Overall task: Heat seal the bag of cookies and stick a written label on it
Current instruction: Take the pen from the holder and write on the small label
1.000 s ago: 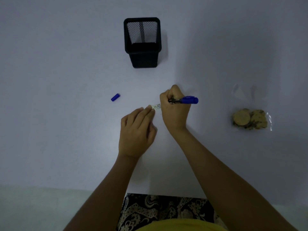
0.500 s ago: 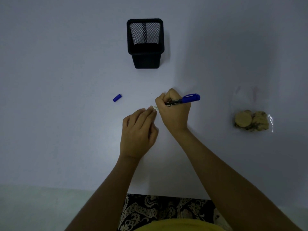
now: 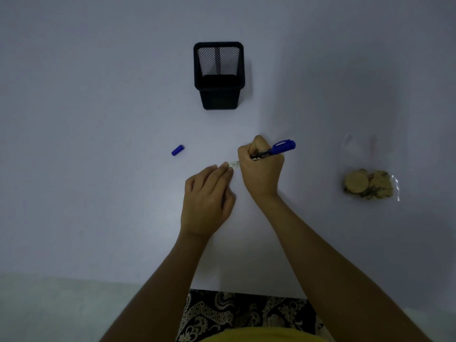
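A small white label (image 3: pixel 234 165) lies on the white table (image 3: pixel 98 193) at the centre, mostly hidden between my hands. The fingertips of my left hand (image 3: pixel 207 201) press flat on the label's left end. My right hand (image 3: pixel 261 169) grips a blue marker (image 3: pixel 276 149), its tip down on the label and its blue end pointing up and right. The marker's blue cap (image 3: pixel 178 150) lies loose to the left. A clear bag of cookies (image 3: pixel 369 178) lies flat at the right, apart from both hands.
A black mesh pen holder (image 3: pixel 219 75) stands upright at the back centre. The table's front edge runs just above my patterned lap (image 3: pixel 246 309).
My right hand has shifted slightly along the label with the marker, whose blue end has tilted upward. My left hand stays pressed on the label. The bag and cap have not moved.
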The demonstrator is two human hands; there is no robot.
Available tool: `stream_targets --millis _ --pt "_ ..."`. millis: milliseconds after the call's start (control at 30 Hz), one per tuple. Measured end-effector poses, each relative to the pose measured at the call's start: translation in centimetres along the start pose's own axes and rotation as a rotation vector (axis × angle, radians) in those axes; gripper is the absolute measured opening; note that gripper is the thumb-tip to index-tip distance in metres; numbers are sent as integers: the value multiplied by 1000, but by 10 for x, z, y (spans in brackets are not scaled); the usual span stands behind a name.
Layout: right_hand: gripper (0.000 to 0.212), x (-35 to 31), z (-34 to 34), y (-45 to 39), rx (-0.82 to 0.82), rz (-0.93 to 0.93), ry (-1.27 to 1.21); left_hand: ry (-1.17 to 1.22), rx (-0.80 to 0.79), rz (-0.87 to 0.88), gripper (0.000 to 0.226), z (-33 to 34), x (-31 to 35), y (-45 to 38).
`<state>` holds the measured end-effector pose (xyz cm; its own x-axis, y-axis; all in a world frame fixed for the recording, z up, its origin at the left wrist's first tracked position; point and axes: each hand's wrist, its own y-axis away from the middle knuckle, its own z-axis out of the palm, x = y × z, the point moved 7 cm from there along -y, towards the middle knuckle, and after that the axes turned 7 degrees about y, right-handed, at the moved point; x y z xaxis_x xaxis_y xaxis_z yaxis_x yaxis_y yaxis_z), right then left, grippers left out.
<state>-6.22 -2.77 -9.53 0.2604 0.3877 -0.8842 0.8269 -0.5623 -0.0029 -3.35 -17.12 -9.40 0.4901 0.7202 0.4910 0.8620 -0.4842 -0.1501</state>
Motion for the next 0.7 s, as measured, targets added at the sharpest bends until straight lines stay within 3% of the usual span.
stream_targets --millis 100,233,400,567,700 --pt "47 -4 -2 -3 11 66 -22 9 1 -7 37 0 -1 -1" --pt "46 1 -7 -12 4 233 -86 17 -10 -6 37 1 -2 1" --pt "41 -1 -12 -21 -138 375 -123 66 -30 -22 37 -3 -1 -1" --pt "42 8 -16 -27 -288 638 -256 107 -28 -49 35 -11 -2 -4" --pt "39 12 -29 -17 -366 737 -259 138 8 -74 24 -17 -1 -12"
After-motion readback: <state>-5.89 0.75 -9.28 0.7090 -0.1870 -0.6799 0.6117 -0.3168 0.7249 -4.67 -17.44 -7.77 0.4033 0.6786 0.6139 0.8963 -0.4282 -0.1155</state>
